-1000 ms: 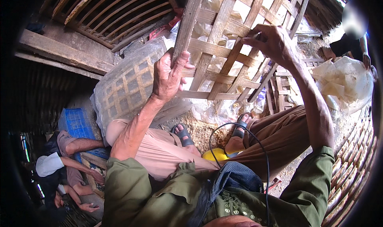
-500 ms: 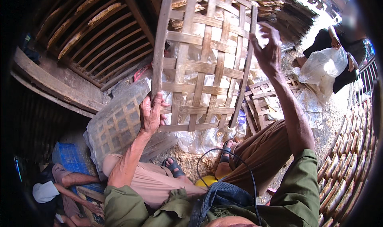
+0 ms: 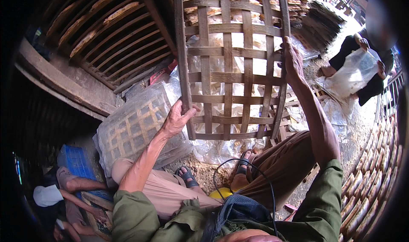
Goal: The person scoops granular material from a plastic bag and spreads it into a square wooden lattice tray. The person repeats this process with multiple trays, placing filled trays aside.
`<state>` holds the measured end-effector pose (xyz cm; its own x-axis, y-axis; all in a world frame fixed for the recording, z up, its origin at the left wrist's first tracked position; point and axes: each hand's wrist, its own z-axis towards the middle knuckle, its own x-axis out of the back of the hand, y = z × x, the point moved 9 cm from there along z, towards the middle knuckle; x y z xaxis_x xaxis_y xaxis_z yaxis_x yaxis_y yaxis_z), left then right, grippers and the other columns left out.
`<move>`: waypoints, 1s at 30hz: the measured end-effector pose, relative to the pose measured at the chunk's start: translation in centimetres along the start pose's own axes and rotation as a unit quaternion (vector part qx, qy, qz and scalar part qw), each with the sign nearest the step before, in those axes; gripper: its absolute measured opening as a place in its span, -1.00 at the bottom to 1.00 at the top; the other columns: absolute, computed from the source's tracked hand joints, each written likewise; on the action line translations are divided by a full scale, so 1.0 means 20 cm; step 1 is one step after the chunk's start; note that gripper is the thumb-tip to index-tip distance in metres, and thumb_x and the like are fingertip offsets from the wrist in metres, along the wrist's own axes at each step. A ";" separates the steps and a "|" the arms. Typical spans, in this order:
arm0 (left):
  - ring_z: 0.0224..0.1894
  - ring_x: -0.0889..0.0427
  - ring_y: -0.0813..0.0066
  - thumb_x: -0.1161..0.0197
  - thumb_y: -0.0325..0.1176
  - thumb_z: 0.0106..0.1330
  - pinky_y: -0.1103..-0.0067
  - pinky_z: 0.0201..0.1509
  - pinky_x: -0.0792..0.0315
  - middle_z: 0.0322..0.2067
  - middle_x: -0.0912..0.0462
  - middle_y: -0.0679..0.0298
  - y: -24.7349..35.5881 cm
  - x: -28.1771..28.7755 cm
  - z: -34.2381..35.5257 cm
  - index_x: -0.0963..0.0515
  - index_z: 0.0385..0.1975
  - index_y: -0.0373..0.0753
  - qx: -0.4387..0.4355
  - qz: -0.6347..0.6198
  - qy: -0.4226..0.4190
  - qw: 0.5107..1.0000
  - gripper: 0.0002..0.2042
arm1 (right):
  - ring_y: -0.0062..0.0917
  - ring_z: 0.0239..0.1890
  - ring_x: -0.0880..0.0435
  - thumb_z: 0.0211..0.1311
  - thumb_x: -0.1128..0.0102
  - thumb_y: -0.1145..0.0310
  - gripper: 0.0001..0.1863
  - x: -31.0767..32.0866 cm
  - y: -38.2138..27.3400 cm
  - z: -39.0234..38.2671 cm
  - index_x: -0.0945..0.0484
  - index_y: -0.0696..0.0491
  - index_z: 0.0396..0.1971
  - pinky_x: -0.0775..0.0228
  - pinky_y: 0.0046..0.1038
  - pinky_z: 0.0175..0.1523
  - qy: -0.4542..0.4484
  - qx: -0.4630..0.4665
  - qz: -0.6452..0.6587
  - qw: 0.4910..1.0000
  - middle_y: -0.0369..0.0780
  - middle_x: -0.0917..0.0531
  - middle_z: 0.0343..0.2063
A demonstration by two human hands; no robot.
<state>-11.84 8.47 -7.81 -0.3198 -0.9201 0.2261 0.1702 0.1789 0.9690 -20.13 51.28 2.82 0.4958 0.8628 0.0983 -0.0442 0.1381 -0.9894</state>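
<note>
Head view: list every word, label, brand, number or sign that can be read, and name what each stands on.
None: no text can be read here.
The woven slat tray between the left hand and right hand shows only bare strips.
The blue crate and clear plastic bag show no legible lettering.

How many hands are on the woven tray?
2: the left hand low on the tray's left side, the right hand higher on its right side. None seems hidden.
</note>
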 end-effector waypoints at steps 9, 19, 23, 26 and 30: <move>-0.26 -0.75 0.55 -0.25 -0.02 0.57 0.54 -0.15 -0.60 -0.35 -0.73 0.32 0.06 0.08 0.01 -0.64 -0.19 -0.30 0.055 -0.051 -0.003 0.997 -0.62 | -0.63 -0.44 -0.50 0.49 -0.08 -0.28 -0.43 -0.02 0.12 0.03 -0.61 0.01 -0.23 -0.53 -0.44 -0.40 -0.016 -0.020 0.064 0.998 -0.37 -0.48 -0.46; -0.48 -0.43 0.65 -0.09 0.21 0.59 0.52 -0.37 -0.42 -0.62 -0.34 0.41 -0.05 0.27 -0.09 -0.37 -0.54 -0.21 0.072 0.128 0.051 0.988 -0.41 | -0.70 -0.55 -0.45 0.57 -0.06 -0.19 -0.48 -0.32 0.24 0.00 -0.57 -0.02 -0.40 -0.28 -0.56 -0.44 -0.089 -0.016 0.129 0.987 -0.39 -0.47 -0.59; -0.42 -0.47 0.52 0.02 0.40 0.52 0.39 -0.16 -0.45 -0.58 -0.45 0.35 -0.01 0.25 -0.01 -0.39 -0.56 -0.19 0.128 0.166 0.019 0.978 -0.30 | -0.69 -0.59 -0.43 0.58 -0.04 -0.20 -0.46 -0.18 0.11 0.00 -0.54 -0.02 -0.42 -0.28 -0.53 -0.47 -0.057 0.020 0.089 0.994 -0.39 -0.45 -0.61; -0.22 -0.72 0.43 -0.11 0.28 0.52 0.40 0.07 -0.58 -0.31 -0.74 0.19 0.19 0.24 0.03 -0.58 -0.37 -0.20 0.009 -0.143 0.096 0.985 -0.42 | -0.70 -0.62 -0.48 0.61 -0.01 -0.14 -0.54 -0.19 0.11 0.02 -0.50 -0.06 -0.35 -0.36 -0.54 -0.49 -0.106 0.083 0.024 0.991 -0.40 -0.46 -0.63; 0.01 -0.77 0.32 -0.32 0.10 0.46 0.31 0.25 -0.62 -0.06 -0.78 0.09 0.35 0.42 0.11 -0.59 0.06 -0.17 -0.087 -0.287 0.138 0.944 -0.54 | -0.71 -0.62 -0.46 0.62 0.01 -0.13 -0.49 -0.28 0.09 -0.12 -0.55 -0.04 -0.42 -0.32 -0.54 -0.48 -0.140 0.112 -0.013 0.984 -0.38 -0.49 -0.65</move>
<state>-15.30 2.75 1.14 -0.1545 -0.9082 -0.3891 0.2010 -0.4145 0.8876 -20.95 45.59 0.15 0.2422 0.9534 0.1799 -0.2409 0.2387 -0.9407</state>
